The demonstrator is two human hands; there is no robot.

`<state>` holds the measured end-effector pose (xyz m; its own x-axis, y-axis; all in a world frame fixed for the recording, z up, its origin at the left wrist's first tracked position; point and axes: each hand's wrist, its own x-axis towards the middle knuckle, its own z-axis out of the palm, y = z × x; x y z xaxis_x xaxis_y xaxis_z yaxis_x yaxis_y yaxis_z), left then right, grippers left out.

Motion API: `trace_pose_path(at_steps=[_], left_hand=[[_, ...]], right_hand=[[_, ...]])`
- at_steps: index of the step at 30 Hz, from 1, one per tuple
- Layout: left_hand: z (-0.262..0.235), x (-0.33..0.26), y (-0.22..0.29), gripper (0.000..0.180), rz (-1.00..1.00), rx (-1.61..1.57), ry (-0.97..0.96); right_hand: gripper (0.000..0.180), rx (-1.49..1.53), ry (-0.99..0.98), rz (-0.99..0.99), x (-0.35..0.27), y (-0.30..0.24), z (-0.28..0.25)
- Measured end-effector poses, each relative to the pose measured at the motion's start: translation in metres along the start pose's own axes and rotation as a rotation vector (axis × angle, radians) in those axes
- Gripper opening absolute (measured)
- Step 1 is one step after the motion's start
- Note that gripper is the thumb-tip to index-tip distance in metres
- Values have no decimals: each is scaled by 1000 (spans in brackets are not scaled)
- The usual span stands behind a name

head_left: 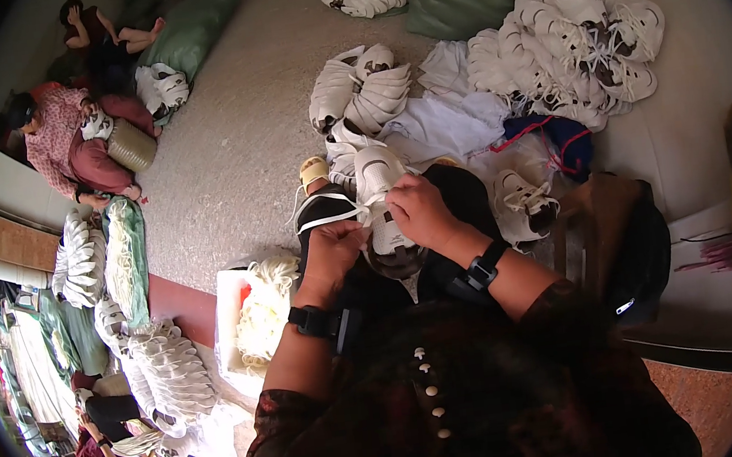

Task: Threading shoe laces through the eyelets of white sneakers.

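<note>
A white sneaker rests between my knees, its toe pointing away from me and its dark heel opening close to my body. A flat white shoelace loops out from its lacing toward the left. My left hand pinches this shoelace beside the shoe. Over the right side of the lacing, my right hand is closed with its fingertips against the shoe; what they grip is hidden. Another white sneaker lies to the right of my right knee.
A white box of loose cream laces stands at my left. Piled white shoes lie far right, and fanned shoes ahead. A dark bag is at my right. Co-workers sit at left, including one in a patterned shirt.
</note>
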<state>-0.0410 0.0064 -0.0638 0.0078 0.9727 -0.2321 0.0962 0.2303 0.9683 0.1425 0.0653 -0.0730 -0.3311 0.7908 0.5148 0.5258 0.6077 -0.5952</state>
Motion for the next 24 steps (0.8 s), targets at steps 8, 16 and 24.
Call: trace_pose_path(at_steps=[8,16,24], left_hand=[[-13,17,-9,6,40,-695,433],[1,29,-16,5,-29,-460,153],[12,56,-25,9,66,-204,188]], right_hand=[[8,32,-197,-45,4,2,19],[8,-102,-304,11,8,-7,18],[13,-98,-239,40,3,-1,22]])
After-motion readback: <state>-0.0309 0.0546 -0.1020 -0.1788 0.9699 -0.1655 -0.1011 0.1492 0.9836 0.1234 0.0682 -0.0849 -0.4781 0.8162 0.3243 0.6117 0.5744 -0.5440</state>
